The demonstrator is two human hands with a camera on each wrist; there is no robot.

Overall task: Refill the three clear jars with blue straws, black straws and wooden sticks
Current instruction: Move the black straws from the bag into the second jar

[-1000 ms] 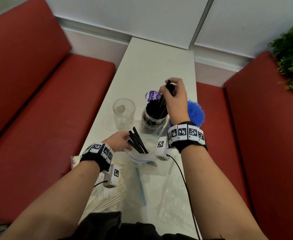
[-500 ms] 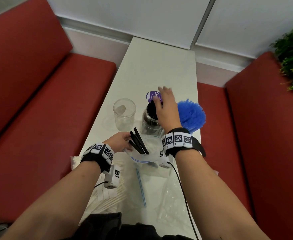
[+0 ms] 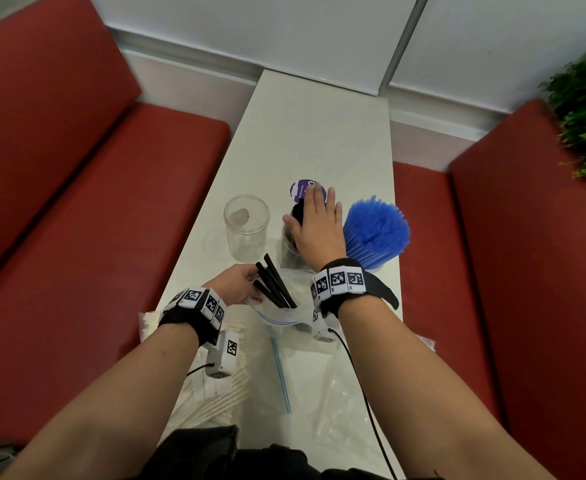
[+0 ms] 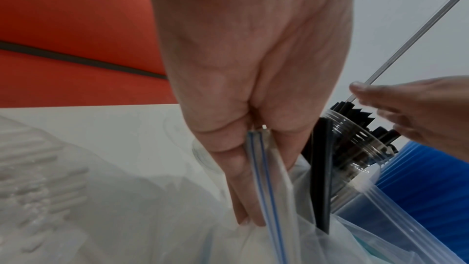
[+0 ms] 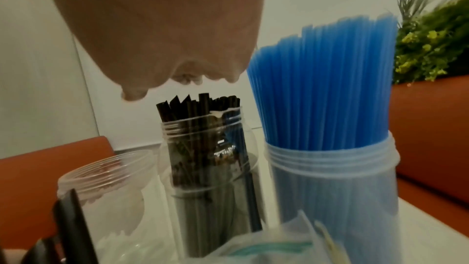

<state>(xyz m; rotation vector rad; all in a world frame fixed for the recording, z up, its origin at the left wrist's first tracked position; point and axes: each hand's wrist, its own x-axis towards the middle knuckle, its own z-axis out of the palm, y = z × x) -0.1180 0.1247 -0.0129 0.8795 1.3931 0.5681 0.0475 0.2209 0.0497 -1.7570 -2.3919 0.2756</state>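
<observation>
Long, narrow white table (image 3: pixel 319 133) between red padded benches (image 3: pixel 76 202), running away toward a pale wall. Three clear, ribbed-neck plastic jars in a row across it. Rightmost jar (image 5: pixel 335 178) packed with thin, smooth blue straws (image 3: pixel 376 230), upright, long axes vertical, tops fanning well above the rim. Middle jar (image 5: pixel 203 168) holding black straws (image 5: pixel 200 103), also upright, slant-cut tips just clearing the rim. Leftmost jar (image 3: pixel 246 226) apart from the others, open mouth upward. Just before the jars, a clear zip bag (image 4: pixel 274 198) with a blue-lined seal, a few black straws (image 3: pixel 274 282) poking out, tilted up and away to the left. Left hand (image 3: pixel 234 284) curled, pinching the bag's seal edge. Right hand (image 3: pixel 319 230) flat, fingers straight and together, palm down over the middle jar's straw tips; contact not clear. White paper-wrapped sticks (image 3: pixel 215 393) lying flat at the near left edge.
</observation>
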